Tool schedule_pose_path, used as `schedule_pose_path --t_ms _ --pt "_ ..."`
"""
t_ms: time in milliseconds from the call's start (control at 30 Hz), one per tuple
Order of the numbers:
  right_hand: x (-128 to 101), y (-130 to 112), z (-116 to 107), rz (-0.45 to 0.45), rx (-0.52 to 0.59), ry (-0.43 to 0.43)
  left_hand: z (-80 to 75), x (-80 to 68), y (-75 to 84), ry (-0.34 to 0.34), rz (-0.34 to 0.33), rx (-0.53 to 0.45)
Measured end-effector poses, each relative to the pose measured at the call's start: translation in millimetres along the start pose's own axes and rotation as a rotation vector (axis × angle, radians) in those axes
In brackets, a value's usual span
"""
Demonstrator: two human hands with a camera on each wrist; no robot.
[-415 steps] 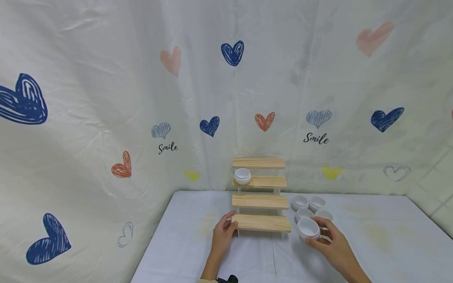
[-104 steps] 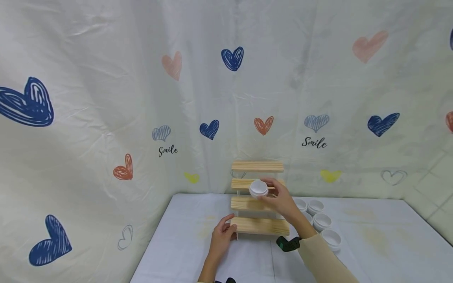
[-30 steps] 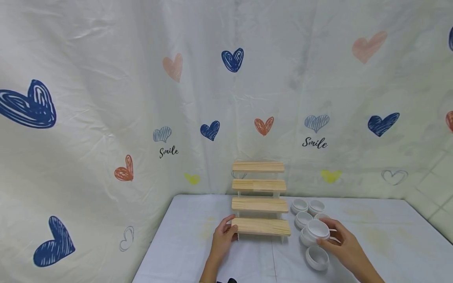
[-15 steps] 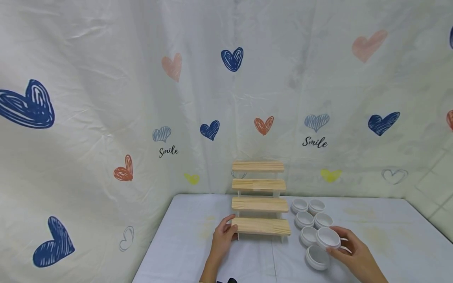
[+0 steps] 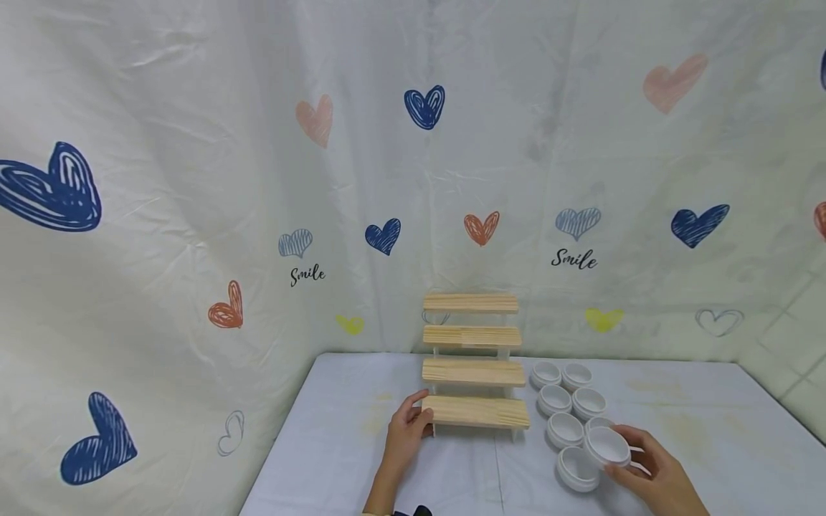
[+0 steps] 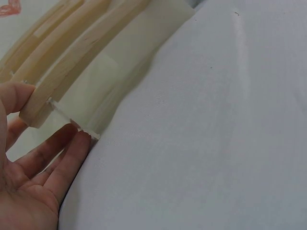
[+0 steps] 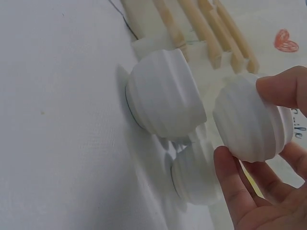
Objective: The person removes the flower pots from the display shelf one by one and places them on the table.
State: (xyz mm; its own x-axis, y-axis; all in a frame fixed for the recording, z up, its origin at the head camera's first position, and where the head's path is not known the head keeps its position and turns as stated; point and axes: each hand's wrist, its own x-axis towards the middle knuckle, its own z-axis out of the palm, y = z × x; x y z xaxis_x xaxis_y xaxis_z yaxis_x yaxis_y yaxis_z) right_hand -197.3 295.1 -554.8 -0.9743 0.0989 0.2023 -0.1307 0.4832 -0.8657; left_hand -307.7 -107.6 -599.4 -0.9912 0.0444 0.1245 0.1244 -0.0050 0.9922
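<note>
White jar point(image 5: 606, 446) sits pinched in our right hand point(image 5: 652, 473), fingers curled round it just above the desk point(image 5: 335, 437) at the near end of the cluster of six other jars point(image 5: 558, 398), while our left hand point(image 5: 405, 432) clasps the left end of the wooden stepped rack point(image 5: 475, 362)'s lowest step, thumb on top. We judge the clearing nearly done: every step stands bare, and only this jar remains to be set down. Half a second earlier we held it higher and a little farther back; it has since come down beside the nearest jar.
</note>
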Motion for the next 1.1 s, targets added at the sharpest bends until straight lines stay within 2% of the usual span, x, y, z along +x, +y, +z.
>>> schedule_pose_path --t_ms 133,367,733,1100 --pt "-2 4 -1 -0.013 0.006 0.0 0.2 0.1 -0.1 -0.005 0.004 -0.001" --pt "-3 11 -8 0.056 0.001 -0.038 -0.1 0.4 -1.6 -0.008 -0.001 -0.009" --pt "-3 21 -14 -0.007 -0.005 -0.037 -0.3 0.7 -1.2 0.004 0.002 0.002" --pt "-2 30 -21 0.065 -0.035 -0.063 0.9 -0.2 -0.2 0.0 0.009 -0.013"
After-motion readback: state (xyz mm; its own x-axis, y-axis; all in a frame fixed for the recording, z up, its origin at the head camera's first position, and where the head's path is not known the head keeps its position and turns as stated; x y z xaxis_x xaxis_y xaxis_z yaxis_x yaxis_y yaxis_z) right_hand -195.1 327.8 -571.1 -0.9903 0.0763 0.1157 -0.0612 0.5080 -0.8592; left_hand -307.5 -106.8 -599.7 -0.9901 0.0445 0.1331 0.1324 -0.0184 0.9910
